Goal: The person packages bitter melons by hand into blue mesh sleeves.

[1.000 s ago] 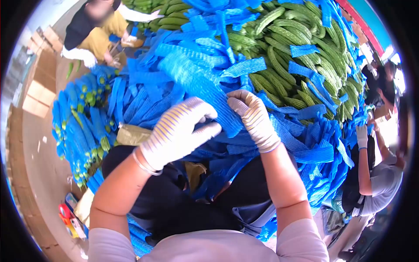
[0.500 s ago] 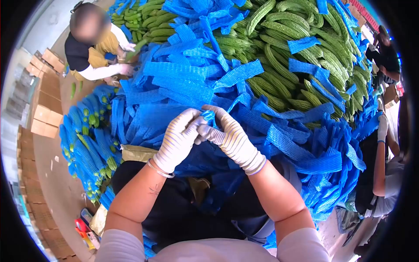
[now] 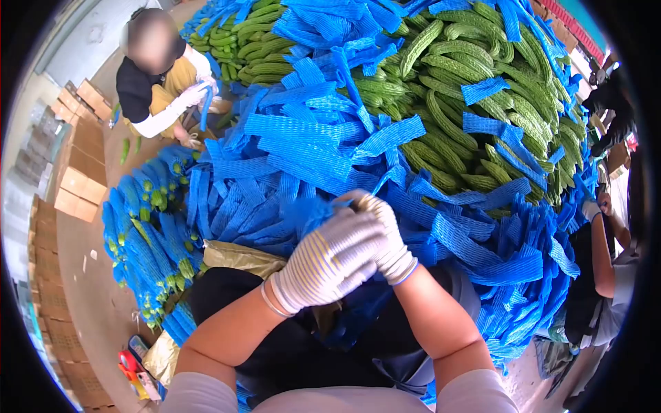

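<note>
Both my hands wear striped white gloves and meet over my lap, in front of a heap of blue net sleeves [image 3: 303, 148]. My left hand [image 3: 334, 258] lies partly across my right hand [image 3: 385, 230], its fingers curled. A blurred bunch of blue netting [image 3: 308, 215] sticks out on the left side of my closed hands, and which hand grips it is partly hidden. Behind the sleeves rises a pile of long green bumpy gourds [image 3: 447, 131].
Netted gourds [image 3: 148, 227] are stacked at the left. A co-worker [image 3: 162, 76] crouches at the upper left, holding blue netting. Another person's arm [image 3: 602, 255] shows at the right. Cardboard boxes [image 3: 82, 175] line the left wall; red-handled scissors [image 3: 129, 365] lie lower left.
My hands have moved closer together, the left one shifting right and down over the right. Blue netting now sticks out to their left. The co-worker's hands have risen with a blue sleeve.
</note>
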### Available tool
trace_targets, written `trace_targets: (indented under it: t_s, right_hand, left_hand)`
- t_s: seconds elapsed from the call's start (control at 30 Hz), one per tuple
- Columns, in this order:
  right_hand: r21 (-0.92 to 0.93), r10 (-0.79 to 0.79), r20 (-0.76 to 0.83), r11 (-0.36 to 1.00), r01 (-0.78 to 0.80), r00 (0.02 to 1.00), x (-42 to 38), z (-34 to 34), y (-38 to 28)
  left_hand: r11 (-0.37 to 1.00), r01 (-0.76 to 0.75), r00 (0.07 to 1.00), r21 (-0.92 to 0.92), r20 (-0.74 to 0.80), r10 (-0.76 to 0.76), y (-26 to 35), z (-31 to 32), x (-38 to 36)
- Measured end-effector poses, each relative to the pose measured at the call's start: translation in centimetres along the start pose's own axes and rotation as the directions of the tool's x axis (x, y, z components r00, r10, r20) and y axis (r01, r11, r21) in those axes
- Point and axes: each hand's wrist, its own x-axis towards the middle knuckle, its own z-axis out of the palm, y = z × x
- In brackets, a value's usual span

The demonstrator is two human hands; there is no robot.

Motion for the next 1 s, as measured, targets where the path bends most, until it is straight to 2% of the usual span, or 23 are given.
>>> trace_targets:
  t_s: [0.03,0.1,0.17,0.2,0.23,0.27,0.3,0.33,0.37,0.43,0.47,0.5,0.53,0.57,0.63,0.67,0.7,0.77,0.8,0.83,0.9,0.93,1.0]
  right_hand:
    - [-0.135,-0.119,-0.105,0.985,0.104,0.987,0.2,0.5,-0.6]
    - [-0.174,-0.066,-0.272,0.985,0.018,0.960,0.3,0.4,-2.3]
    - [-0.208,-0.125,-0.251,0.975,0.072,0.960,0.0,0.2,-1.7]
    - [-0.418,-0.198,-0.191,0.903,0.103,0.961,-0.5,0.5,-0.4]
    - [-0.598,-0.259,-0.109,0.788,0.145,0.960,-0.8,1.2,0.7]
    - [-0.650,-0.239,-0.058,0.746,0.145,0.969,-1.1,1.5,1.0]
    - [-0.647,-0.197,-0.023,0.751,0.136,0.980,-1.4,2.0,1.4]
    - [-0.645,-0.150,0.019,0.753,0.126,0.989,-1.4,2.2,1.3]
    - [-0.644,-0.104,0.060,0.755,0.118,0.993,-1.5,2.3,1.0]
    - [-0.597,-0.050,0.095,0.796,0.097,0.994,-1.1,1.8,0.0]
    - [-0.632,-0.235,0.124,0.731,0.259,0.964,-0.7,1.3,-0.5]
    - [-0.658,-0.408,0.160,0.634,0.406,0.899,-0.5,0.9,-0.9]
    - [-0.574,-0.395,0.125,0.719,0.391,0.910,-0.5,0.7,-1.3]
    - [-0.271,-0.157,0.015,0.950,0.155,0.988,-0.9,1.0,-1.6]
    - [-0.197,-0.100,0.145,0.972,0.128,0.984,-1.6,1.6,-2.1]
    - [-0.146,-0.111,0.258,0.978,0.152,0.960,-1.8,2.0,-1.1]
    - [-0.211,-0.062,0.298,0.969,0.129,0.952,-2.4,2.6,-0.4]
    - [-0.298,0.120,0.381,0.955,-0.001,0.917,-2.9,2.5,-0.8]
    - [-0.340,0.205,0.409,0.938,-0.060,0.889,-2.9,2.1,-1.2]
    - [-0.340,0.203,0.410,0.939,-0.058,0.889,-2.8,1.9,-1.3]
    - [-0.262,0.320,0.414,0.939,-0.225,0.852,-2.5,1.5,-1.2]
    - [-0.153,0.297,0.463,0.955,-0.255,0.835,-2.5,1.5,-0.7]
    - [-0.036,0.283,0.506,0.951,-0.308,0.815,-2.9,2.7,-0.6]
  left_hand:
    - [0.997,0.046,0.998,0.068,-0.043,-0.043,-0.4,-0.1,-0.2]
    - [0.953,0.285,0.958,0.100,-0.004,-0.286,-0.8,-0.8,-0.5]
    - [0.915,0.309,0.946,0.258,0.020,-0.325,-2.8,-0.3,-1.8]
    - [0.886,0.321,0.937,0.334,0.020,-0.348,-3.9,-0.7,-2.5]
    - [0.887,0.401,0.915,0.229,-0.063,-0.398,-4.6,-0.3,-3.1]
    - [0.862,0.500,0.855,-0.083,-0.110,-0.506,-4.8,-0.4,-3.3]
    - [0.752,0.534,0.780,-0.387,-0.119,-0.615,-5.0,-0.5,-3.5]
    - [0.467,0.431,0.658,-0.772,-0.085,-0.748,-4.9,-0.4,-3.4]
    - [0.308,0.395,0.613,-0.866,-0.001,-0.790,-4.9,-0.9,-3.2]
    - [0.106,0.172,0.586,-0.979,0.015,-0.810,-4.8,-1.1,-2.7]
    - [0.107,0.173,0.586,-0.979,0.015,-0.811,-4.8,-1.1,-2.8]
    - [0.371,0.430,0.626,-0.823,-0.025,-0.780,-4.9,-1.2,-2.9]
    - [0.585,0.609,0.673,-0.536,-0.042,-0.739,-4.9,-1.3,-3.0]
    - [0.827,0.527,0.834,-0.197,-0.068,-0.548,-5.3,-0.8,-3.4]
    - [0.768,0.572,0.780,0.287,0.100,-0.618,-6.3,0.3,-3.9]
    - [0.797,0.499,0.821,0.340,0.111,-0.561,-6.6,0.6,-4.0]
    - [0.818,0.422,0.857,0.392,0.121,-0.500,-6.8,0.8,-4.2]
    - [0.825,0.241,0.903,0.511,0.193,-0.383,-6.1,0.4,-3.7]
    - [0.865,0.355,0.874,0.355,0.202,-0.442,-6.9,0.3,-4.2]
    - [0.865,0.354,0.874,0.356,0.202,-0.442,-7.1,-0.3,-4.2]
    - [0.976,0.215,0.977,0.042,0.008,-0.215,-7.0,-1.2,-3.3]
    - [0.949,0.315,0.949,-0.010,0.002,-0.315,-6.3,-1.3,-3.1]
    - [0.851,0.325,0.925,0.412,0.048,-0.377,-5.9,-1.1,-4.1]
